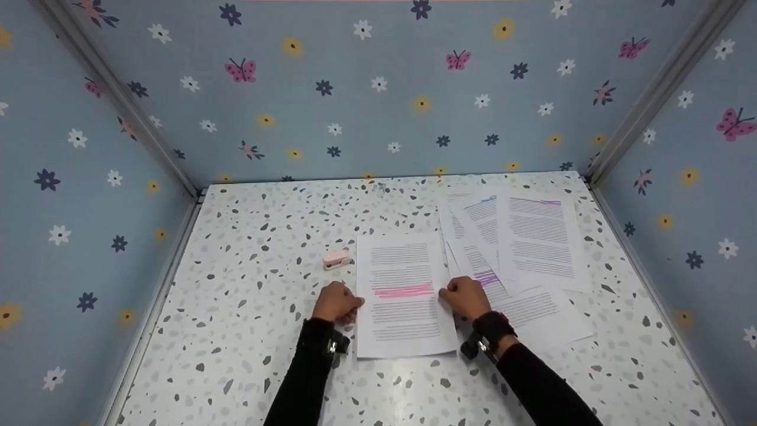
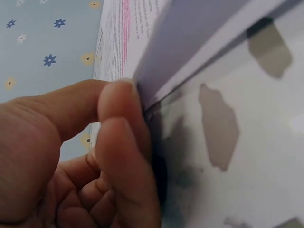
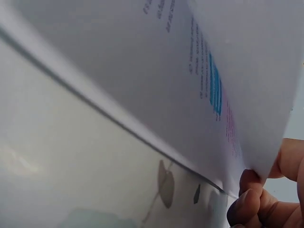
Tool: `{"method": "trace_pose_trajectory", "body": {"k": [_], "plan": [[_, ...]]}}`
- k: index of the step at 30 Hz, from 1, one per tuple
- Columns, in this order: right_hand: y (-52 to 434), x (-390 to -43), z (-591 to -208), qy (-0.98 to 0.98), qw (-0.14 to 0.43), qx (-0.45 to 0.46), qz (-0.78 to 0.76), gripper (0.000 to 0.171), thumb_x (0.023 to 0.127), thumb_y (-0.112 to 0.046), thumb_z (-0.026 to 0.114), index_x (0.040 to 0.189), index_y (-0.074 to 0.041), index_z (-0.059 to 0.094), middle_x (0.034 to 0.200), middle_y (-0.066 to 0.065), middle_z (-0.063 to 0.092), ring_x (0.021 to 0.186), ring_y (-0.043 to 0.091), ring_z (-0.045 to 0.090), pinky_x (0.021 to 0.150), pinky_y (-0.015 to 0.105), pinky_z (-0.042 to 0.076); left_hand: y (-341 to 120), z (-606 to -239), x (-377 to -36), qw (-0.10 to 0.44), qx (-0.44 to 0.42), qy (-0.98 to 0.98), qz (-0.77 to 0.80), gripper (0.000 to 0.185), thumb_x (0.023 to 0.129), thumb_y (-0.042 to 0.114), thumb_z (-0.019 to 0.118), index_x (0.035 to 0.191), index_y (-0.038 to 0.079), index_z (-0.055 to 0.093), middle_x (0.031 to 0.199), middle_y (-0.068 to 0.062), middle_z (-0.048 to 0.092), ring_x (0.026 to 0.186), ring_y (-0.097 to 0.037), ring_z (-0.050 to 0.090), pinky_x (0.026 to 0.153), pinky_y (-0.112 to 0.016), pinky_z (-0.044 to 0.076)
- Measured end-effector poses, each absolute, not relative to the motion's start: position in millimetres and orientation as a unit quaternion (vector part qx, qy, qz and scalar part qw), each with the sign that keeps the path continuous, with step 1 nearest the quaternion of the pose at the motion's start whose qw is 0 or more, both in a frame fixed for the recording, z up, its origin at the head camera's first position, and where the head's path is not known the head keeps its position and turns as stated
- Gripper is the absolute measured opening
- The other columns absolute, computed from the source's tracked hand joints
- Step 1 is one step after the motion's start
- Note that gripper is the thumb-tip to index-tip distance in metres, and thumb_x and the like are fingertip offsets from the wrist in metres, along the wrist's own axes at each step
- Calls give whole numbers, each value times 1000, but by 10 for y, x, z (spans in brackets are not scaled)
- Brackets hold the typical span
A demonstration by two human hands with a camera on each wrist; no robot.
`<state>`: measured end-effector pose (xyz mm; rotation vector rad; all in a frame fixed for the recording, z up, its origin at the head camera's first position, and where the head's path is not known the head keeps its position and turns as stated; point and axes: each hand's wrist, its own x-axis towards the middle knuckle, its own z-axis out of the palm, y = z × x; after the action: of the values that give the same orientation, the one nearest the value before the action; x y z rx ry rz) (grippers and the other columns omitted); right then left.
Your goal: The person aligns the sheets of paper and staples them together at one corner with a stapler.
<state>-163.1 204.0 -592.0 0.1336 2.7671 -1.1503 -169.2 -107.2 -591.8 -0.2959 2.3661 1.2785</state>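
Observation:
A printed sheet of paper (image 1: 402, 322) with a band of pink highlighting lies upright before me, on top of at least one more sheet. My left hand (image 1: 337, 302) pinches its left edge near mid-height; in the left wrist view the thumb and fingertip meet at the raised edge. At the right edge, my right hand (image 1: 466, 297) pinches the sheet between thumb and curled fingers. The right wrist view has the top sheet (image 3: 256, 85) lifted away from an under sheet (image 3: 142, 85) that bears blue highlighting.
A small pink stapler (image 1: 337, 259) sits left of the pile, just beyond the left hand. Several printed sheets (image 1: 538, 236), some highlighted in purple or blue, overlap on the right side of the speckled table (image 1: 236, 284). Patterned panels (image 1: 378, 118) enclose the back and sides.

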Motion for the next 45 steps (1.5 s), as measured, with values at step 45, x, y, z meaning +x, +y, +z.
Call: {"method": "trace_pose_trajectory", "body": {"k": [45], "plan": [[2055, -1656, -5995, 934, 54, 27, -353, 23, 81, -16, 75, 64, -11, 60, 61, 0, 56, 50, 16, 51, 47, 30, 39, -1079, -5938, -1685, 193, -104, 876, 430, 34, 87, 20, 81, 61, 8, 62, 52, -3, 60, 41, -12, 52, 41, -24, 40]]}}
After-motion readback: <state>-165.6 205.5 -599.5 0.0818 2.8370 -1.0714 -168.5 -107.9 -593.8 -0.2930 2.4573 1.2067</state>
